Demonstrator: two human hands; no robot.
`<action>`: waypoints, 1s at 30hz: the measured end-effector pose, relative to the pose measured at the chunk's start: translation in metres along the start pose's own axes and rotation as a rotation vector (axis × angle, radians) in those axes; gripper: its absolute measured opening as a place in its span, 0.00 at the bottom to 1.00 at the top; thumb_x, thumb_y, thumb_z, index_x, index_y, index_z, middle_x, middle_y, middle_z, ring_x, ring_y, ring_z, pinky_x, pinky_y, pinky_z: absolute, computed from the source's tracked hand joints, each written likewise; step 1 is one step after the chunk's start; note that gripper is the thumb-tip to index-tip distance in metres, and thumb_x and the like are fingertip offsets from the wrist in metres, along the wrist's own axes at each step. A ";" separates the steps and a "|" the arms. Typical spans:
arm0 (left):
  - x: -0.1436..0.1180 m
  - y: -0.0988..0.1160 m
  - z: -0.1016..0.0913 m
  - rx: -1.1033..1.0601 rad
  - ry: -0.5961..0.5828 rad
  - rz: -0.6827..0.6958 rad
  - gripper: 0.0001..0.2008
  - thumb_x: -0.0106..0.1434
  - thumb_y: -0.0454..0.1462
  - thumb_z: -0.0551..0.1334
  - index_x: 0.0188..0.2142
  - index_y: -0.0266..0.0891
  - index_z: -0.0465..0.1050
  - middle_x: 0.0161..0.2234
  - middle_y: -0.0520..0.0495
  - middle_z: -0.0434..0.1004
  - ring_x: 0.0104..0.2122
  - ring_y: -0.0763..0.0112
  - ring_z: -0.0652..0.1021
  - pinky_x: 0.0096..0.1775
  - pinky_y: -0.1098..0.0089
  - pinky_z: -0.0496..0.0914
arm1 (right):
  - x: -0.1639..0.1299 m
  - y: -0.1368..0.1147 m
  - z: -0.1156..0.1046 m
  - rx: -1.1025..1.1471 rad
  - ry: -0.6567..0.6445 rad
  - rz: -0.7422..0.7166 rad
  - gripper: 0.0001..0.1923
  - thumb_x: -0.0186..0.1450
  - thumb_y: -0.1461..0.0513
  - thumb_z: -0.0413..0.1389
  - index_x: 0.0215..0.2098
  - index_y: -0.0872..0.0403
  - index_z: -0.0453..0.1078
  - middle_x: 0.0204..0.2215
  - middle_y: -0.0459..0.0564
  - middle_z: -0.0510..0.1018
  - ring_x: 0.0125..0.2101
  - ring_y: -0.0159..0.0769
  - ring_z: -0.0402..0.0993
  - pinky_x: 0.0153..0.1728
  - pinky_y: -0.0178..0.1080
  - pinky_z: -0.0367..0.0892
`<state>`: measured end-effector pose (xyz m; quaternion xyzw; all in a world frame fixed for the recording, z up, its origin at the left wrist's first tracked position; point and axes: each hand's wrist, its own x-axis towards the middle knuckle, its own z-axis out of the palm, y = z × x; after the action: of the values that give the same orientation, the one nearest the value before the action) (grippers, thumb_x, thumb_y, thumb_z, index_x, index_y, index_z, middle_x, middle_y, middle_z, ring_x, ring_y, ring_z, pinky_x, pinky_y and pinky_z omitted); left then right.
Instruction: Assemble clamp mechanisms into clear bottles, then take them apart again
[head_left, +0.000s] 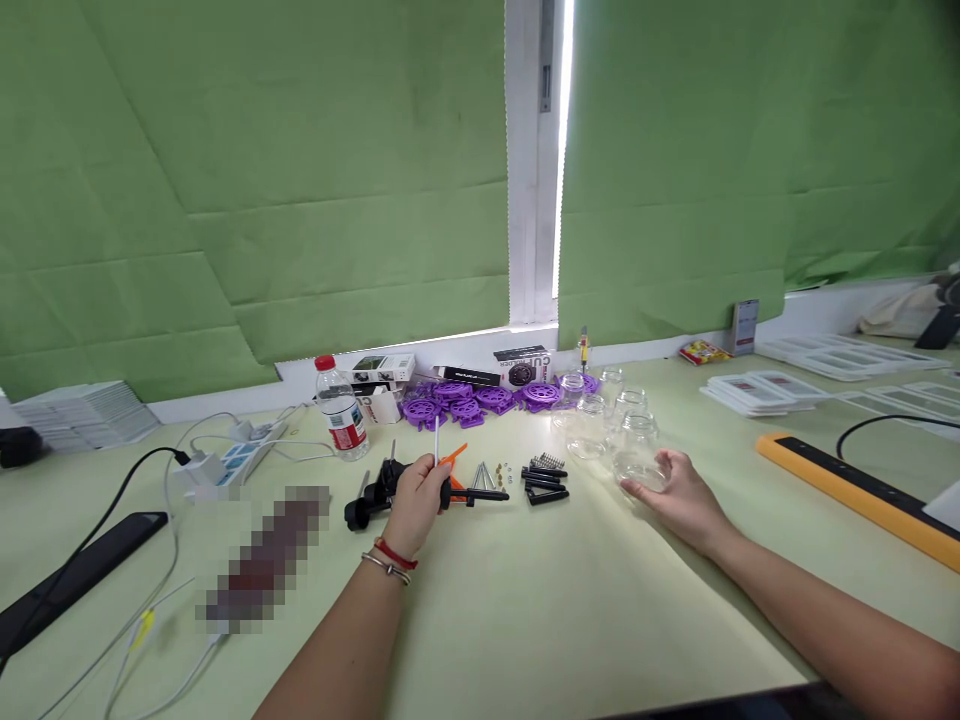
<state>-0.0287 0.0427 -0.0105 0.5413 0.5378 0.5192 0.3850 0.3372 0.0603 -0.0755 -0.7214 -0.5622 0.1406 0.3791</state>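
My left hand [417,502] is closed over a cluster of black plastic parts [382,487] with metal rods; one rod [437,440] sticks up by its fingers. Which part it grips is partly hidden. Orange pieces [457,455] lie just beyond. My right hand [686,498] curves its thumb and fingers round the lower part of a clear glass jar [637,450], which stands upright. More clear jars [589,430] stand behind and left of it. Between the hands are black tubes [546,484], springs [547,461], screws [485,475] and small brass-coloured pieces [499,478].
Purple plastic parts [457,400] and small boxes [382,368] line the back. A red-capped bottle [341,410] and power strip [247,455] stand left, with cables across the table. An orange-and-black bar [862,495] and flat white stacks [761,392] lie right.
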 end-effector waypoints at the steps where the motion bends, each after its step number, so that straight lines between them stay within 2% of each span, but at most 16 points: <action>1: -0.001 0.001 0.000 -0.001 -0.015 -0.008 0.14 0.55 0.44 0.58 0.20 0.40 0.57 0.16 0.58 0.57 0.16 0.78 0.62 0.16 0.77 0.58 | 0.004 -0.001 0.001 -0.068 -0.001 -0.014 0.43 0.49 0.43 0.58 0.55 0.57 0.56 0.54 0.64 0.67 0.53 0.55 0.65 0.48 0.47 0.65; 5: -0.005 0.008 0.001 0.005 -0.091 -0.017 0.14 0.56 0.45 0.57 0.21 0.39 0.60 0.17 0.57 0.60 0.17 0.78 0.64 0.17 0.77 0.58 | 0.018 0.000 0.007 -0.271 0.022 -0.072 0.44 0.50 0.42 0.56 0.56 0.62 0.57 0.54 0.65 0.66 0.55 0.58 0.60 0.52 0.50 0.60; 8: -0.008 0.015 0.002 -0.006 -0.121 -0.018 0.15 0.57 0.45 0.58 0.21 0.39 0.59 0.18 0.57 0.58 0.17 0.78 0.64 0.18 0.77 0.58 | 0.021 0.002 0.008 -0.306 0.049 -0.070 0.48 0.49 0.41 0.55 0.58 0.62 0.55 0.55 0.66 0.64 0.55 0.58 0.59 0.52 0.51 0.58; 10: -0.010 0.019 0.002 -0.024 -0.121 -0.032 0.15 0.56 0.45 0.58 0.21 0.39 0.59 0.18 0.58 0.57 0.17 0.79 0.63 0.18 0.78 0.57 | 0.017 -0.003 0.006 -0.307 0.124 -0.092 0.52 0.48 0.39 0.56 0.60 0.62 0.51 0.57 0.67 0.60 0.56 0.60 0.56 0.53 0.53 0.57; 12: -0.011 0.021 0.002 -0.050 -0.115 -0.060 0.16 0.56 0.46 0.58 0.21 0.39 0.59 0.18 0.58 0.57 0.17 0.80 0.61 0.17 0.78 0.56 | 0.008 -0.016 0.002 -0.280 0.241 -0.203 0.53 0.48 0.39 0.56 0.61 0.61 0.47 0.59 0.67 0.56 0.58 0.60 0.51 0.55 0.55 0.52; 14: -0.011 0.022 0.002 -0.083 -0.115 -0.096 0.16 0.56 0.47 0.58 0.21 0.38 0.61 0.18 0.57 0.58 0.16 0.80 0.61 0.17 0.78 0.55 | -0.006 -0.038 0.000 -0.214 0.324 -0.404 0.47 0.54 0.41 0.53 0.62 0.58 0.45 0.60 0.65 0.54 0.60 0.56 0.48 0.57 0.56 0.47; 15: -0.011 0.022 0.002 -0.099 -0.120 -0.112 0.17 0.57 0.48 0.57 0.22 0.38 0.62 0.18 0.57 0.59 0.16 0.80 0.60 0.17 0.78 0.55 | -0.015 -0.053 0.001 -0.178 0.324 -0.500 0.44 0.57 0.42 0.52 0.61 0.57 0.46 0.59 0.64 0.55 0.61 0.56 0.47 0.57 0.56 0.46; 17: -0.011 0.021 0.003 -0.126 -0.128 -0.131 0.18 0.57 0.50 0.56 0.23 0.38 0.63 0.19 0.56 0.62 0.16 0.79 0.61 0.17 0.78 0.55 | -0.034 -0.087 0.006 -0.119 0.232 -0.641 0.36 0.60 0.45 0.52 0.60 0.54 0.51 0.60 0.62 0.54 0.61 0.55 0.45 0.57 0.58 0.46; 20: -0.011 0.019 0.004 -0.161 -0.127 -0.119 0.19 0.57 0.51 0.56 0.24 0.38 0.64 0.20 0.54 0.64 0.17 0.78 0.63 0.16 0.78 0.54 | -0.058 -0.137 0.021 -0.050 -0.026 -0.784 0.24 0.61 0.49 0.53 0.52 0.51 0.63 0.60 0.59 0.56 0.60 0.57 0.45 0.54 0.60 0.50; 22: -0.011 0.018 0.005 -0.173 -0.120 -0.096 0.19 0.57 0.51 0.55 0.24 0.38 0.64 0.20 0.54 0.65 0.17 0.78 0.63 0.16 0.78 0.54 | -0.067 -0.160 0.033 0.001 -0.256 -0.799 0.16 0.62 0.51 0.52 0.41 0.51 0.69 0.52 0.59 0.66 0.54 0.56 0.58 0.49 0.57 0.57; 23: -0.011 0.018 0.005 -0.174 -0.113 -0.085 0.19 0.58 0.51 0.55 0.24 0.38 0.64 0.20 0.54 0.65 0.17 0.78 0.63 0.16 0.78 0.54 | -0.069 -0.167 0.039 0.031 -0.404 -0.765 0.13 0.63 0.52 0.51 0.35 0.52 0.70 0.43 0.56 0.72 0.46 0.50 0.66 0.44 0.52 0.62; 24: -0.011 0.017 0.005 -0.173 -0.101 -0.075 0.19 0.58 0.51 0.55 0.24 0.38 0.64 0.19 0.54 0.64 0.17 0.78 0.63 0.16 0.78 0.54 | -0.069 -0.171 0.045 0.072 -0.543 -0.683 0.14 0.64 0.53 0.49 0.30 0.53 0.69 0.33 0.53 0.74 0.36 0.44 0.70 0.36 0.45 0.64; 25: -0.011 0.017 0.005 -0.170 -0.086 -0.068 0.18 0.59 0.51 0.54 0.25 0.39 0.63 0.19 0.54 0.64 0.17 0.78 0.63 0.16 0.78 0.55 | -0.068 -0.173 0.049 0.135 -0.638 -0.592 0.15 0.65 0.54 0.48 0.28 0.53 0.68 0.26 0.49 0.72 0.28 0.38 0.68 0.30 0.40 0.63; 27: -0.012 0.016 0.005 -0.156 -0.066 -0.043 0.17 0.60 0.51 0.53 0.31 0.40 0.63 0.20 0.55 0.65 0.17 0.77 0.63 0.17 0.78 0.56 | -0.065 -0.169 0.055 0.258 -0.729 -0.464 0.16 0.65 0.54 0.47 0.25 0.53 0.66 0.19 0.45 0.66 0.21 0.31 0.61 0.23 0.34 0.57; 29: -0.015 0.016 0.005 -0.097 -0.063 0.041 0.16 0.62 0.50 0.51 0.40 0.41 0.61 0.25 0.53 0.68 0.20 0.75 0.67 0.20 0.76 0.61 | -0.063 -0.162 0.056 0.372 -0.760 -0.403 0.17 0.65 0.51 0.48 0.25 0.54 0.66 0.19 0.43 0.65 0.20 0.29 0.57 0.22 0.33 0.53; 30: -0.017 0.016 0.006 -0.039 -0.059 0.121 0.17 0.63 0.50 0.52 0.45 0.42 0.60 0.30 0.49 0.71 0.24 0.73 0.71 0.24 0.74 0.65 | -0.062 -0.159 0.054 0.434 -0.783 -0.377 0.19 0.64 0.49 0.49 0.25 0.54 0.66 0.19 0.43 0.65 0.20 0.29 0.57 0.23 0.33 0.53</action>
<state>-0.0184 0.0247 0.0016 0.5803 0.4821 0.5359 0.3791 0.1704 0.0372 -0.0134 -0.4041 -0.7411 0.4445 0.2998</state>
